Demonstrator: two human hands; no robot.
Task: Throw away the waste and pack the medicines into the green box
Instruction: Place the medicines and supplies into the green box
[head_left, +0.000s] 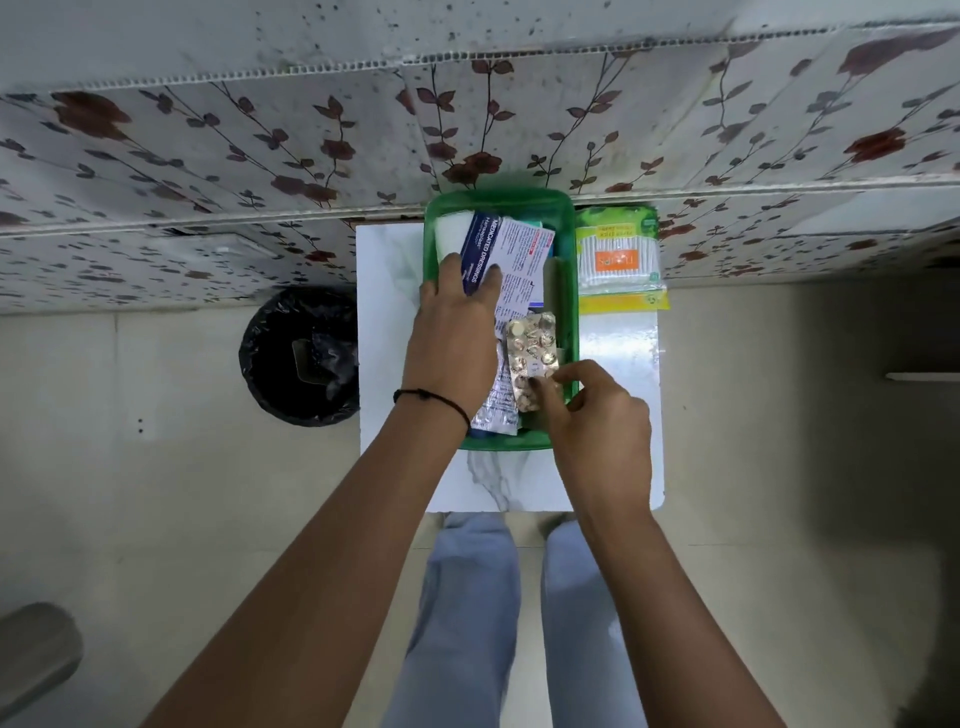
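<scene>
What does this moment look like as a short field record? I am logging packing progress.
surface: small white table
green box: on the table, holding medicines
left hand: resting on the medicated dressings pack inside the box
right hand: fingertips on a blister strip at the box's near right
outside the box: cotton swab pack, on the table to its right
bin: black-lined, on the floor to the table's left

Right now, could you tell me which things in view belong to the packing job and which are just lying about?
Job: green box, medicated dressings packet, blister strip, silver strip, black-lined bin, left hand, right hand.
Lying about: cotton-bud pack, white table.
</scene>
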